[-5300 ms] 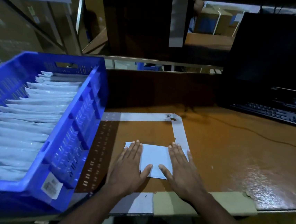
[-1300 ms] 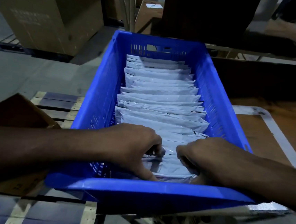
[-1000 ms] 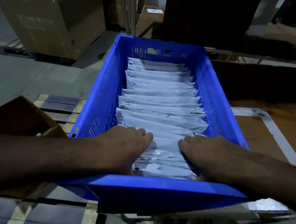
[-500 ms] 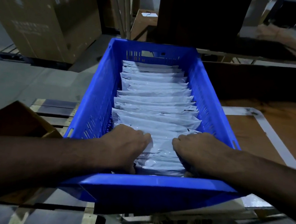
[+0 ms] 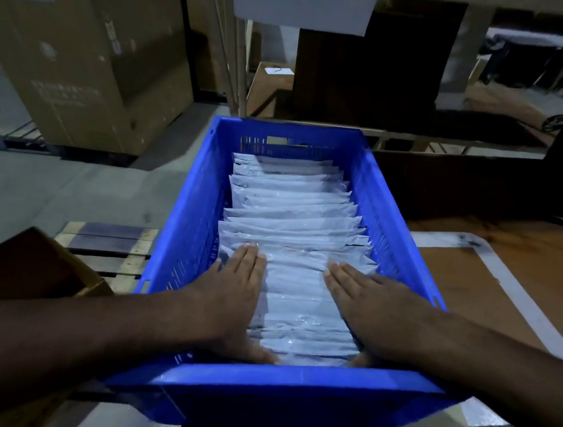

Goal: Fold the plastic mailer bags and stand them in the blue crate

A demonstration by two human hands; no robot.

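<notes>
Both hands lie flat, fingers straight and holding nothing: the left hand (image 5: 231, 289) and right hand (image 5: 372, 306) press the near end of the row of folded mailer bags (image 5: 293, 214) standing in the blue crate (image 5: 291, 383). Even, gentle pressure should keep them upright and snug.

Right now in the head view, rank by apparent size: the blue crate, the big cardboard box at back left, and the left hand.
1. Blue crate
2. Cardboard box, though it stands farther off, so its true size may rival the crate
3. Left hand
</notes>
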